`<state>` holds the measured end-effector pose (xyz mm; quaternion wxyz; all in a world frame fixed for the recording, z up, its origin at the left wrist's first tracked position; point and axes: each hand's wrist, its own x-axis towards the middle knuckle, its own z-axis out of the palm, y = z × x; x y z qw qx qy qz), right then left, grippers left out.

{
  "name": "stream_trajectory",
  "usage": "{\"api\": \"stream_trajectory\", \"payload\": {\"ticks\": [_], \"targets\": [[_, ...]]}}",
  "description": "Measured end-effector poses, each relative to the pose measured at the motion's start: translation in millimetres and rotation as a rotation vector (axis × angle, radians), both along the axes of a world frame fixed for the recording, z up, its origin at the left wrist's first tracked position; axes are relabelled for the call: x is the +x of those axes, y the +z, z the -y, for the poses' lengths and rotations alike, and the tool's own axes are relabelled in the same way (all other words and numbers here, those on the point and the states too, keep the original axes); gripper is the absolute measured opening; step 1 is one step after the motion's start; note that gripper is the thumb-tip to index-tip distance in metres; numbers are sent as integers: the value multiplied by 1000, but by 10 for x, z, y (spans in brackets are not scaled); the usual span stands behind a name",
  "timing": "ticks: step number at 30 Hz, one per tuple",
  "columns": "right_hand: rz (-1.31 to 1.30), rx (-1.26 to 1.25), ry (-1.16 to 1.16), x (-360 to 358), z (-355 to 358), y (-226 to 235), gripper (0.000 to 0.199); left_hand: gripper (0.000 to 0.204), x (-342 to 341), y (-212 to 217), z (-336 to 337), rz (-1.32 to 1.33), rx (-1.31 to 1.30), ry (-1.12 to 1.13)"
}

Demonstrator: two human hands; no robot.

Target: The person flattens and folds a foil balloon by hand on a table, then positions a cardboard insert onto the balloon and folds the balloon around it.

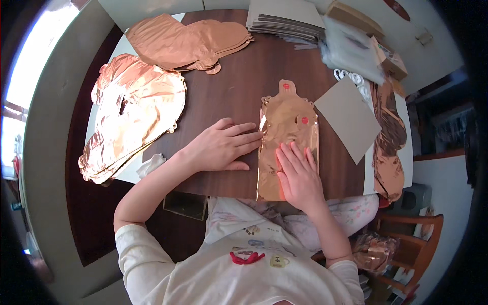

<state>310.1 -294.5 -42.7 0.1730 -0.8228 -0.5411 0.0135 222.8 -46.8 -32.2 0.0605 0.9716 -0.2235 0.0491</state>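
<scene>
A rose-gold foil balloon (282, 132), folded into a long flat strip, lies on the table in front of me. At its far end is a narrow tab with a small red mark, and a second red mark shows on its right side. My right hand (299, 173) lies flat on the near half of the foil, fingers stretched out. With its palm down on the wood, my left hand (229, 145) is open, its fingertips at the strip's left edge. Neither hand grips anything.
Flat foil balloons (185, 43) are stacked at the far left, with a crumpled shiny pile (134, 114) nearer. A grey card (349, 118) lies right of the strip. Beyond are stacked cards (284, 20), clear plastic bags (351, 48) and white cord (348, 76). More foil (390, 142) lines the right edge.
</scene>
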Motion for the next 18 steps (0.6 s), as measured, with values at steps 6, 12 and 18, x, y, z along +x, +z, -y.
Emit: {"api": "stream_trajectory", "payload": {"ticks": [6, 12, 18], "targets": [[0, 2, 0, -5, -3, 2, 47, 66, -95, 21, 29, -33, -6, -27], [18, -7, 1, -1, -1, -3, 49, 70, -177, 51, 55, -48, -8, -79], [17, -15, -1, -6, -7, -5, 49, 69, -204, 37, 33, -36, -16, -150]]}}
